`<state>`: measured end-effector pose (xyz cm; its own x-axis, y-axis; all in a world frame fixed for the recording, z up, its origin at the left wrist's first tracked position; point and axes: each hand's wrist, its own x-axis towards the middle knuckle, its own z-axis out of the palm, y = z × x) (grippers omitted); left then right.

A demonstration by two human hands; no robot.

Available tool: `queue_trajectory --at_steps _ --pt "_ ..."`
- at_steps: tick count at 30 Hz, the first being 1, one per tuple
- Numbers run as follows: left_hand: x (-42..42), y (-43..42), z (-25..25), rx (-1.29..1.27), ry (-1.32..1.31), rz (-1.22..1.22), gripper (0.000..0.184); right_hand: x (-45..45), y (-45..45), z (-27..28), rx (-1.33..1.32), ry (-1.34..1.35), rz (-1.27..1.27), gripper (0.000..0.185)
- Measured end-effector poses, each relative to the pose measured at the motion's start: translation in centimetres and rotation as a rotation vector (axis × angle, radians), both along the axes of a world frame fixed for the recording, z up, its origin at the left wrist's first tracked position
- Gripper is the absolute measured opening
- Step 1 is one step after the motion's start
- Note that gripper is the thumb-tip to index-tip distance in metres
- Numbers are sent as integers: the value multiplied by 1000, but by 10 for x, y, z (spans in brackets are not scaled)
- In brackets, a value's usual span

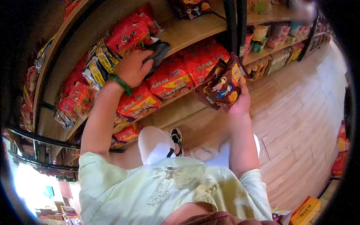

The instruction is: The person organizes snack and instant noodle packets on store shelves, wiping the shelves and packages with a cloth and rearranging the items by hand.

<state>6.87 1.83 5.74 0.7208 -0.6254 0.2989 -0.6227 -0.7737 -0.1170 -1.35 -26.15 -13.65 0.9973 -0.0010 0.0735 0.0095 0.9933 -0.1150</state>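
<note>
My left hand [132, 67], with a green band at the wrist, reaches onto the shelf, its fingers closed on a dark grey cloth [159, 54]. Beside it lie a large red packet [131, 32] and blue, yellow and white packets [99, 63]. My right hand [240, 102] is closed on the edge of a brown snack packet [225, 86] with cartoon figures, held out in front of the shelf. Another dark packet seems to overlap it; I cannot tell if it is separate.
Red noodle packs [170, 78] line the shelf below. Upright black posts [236, 28] stand near my right hand. Cup noodles [258, 37] fill shelves at the right. Wooden floor [288, 108] runs along the right, with a yellow box [305, 211] at the lower right.
</note>
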Motion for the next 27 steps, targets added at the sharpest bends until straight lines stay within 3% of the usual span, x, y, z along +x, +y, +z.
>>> queue_trajectory --at_steps 3,5,7,8,10,13,15,17,20,23,26,27 --pt "18 -40 10 -172 181 -44 33 -1 -5 -7 -31 -18 -31 43" --pt "40 -70 22 -165 -19 10 33 -1 -8 -14 -4 53 -60 42" --pt "81 -95 37 79 -204 157 35 -5 -10 -9 -13 32 -59 42" --pt "105 -103 39 83 -199 148 35 -7 -10 -6 -26 4 -52 42" --pt "151 -113 38 317 -245 388 38 -7 -11 -3 -38 38 -81 42" --pt "203 -126 16 431 -204 448 38 -8 -17 4 -28 83 -98 41" --pt "285 -125 -28 410 -139 416 36 -6 -17 6 -28 57 -137 40" --pt "297 -125 -44 382 -65 405 36 -1 -22 3 -68 95 -166 40" --pt "219 -132 -5 411 112 408 34 4 -21 8 -28 12 -153 39" --pt "140 -119 13 617 13 253 35 16 -18 -10 -32 11 -129 44" --pt "90 -104 17 458 103 89 37 12 -13 -11 -19 25 -177 44" --pt "87 -92 9 277 84 -50 37 11 -10 -9 -7 18 -189 43"
